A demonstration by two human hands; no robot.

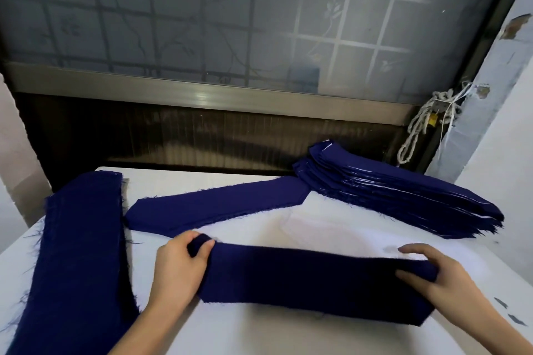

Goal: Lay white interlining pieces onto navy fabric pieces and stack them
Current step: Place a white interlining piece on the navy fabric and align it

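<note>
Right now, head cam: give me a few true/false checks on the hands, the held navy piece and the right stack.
1. The left hand and right hand each grip an end of the front piece. True.
2. A white piece lies on the front piece. False: its top shows only navy.
3. The right stack shows white edges between navy layers. True.
4. The right stack touches the right hand. False: they are apart.
</note>
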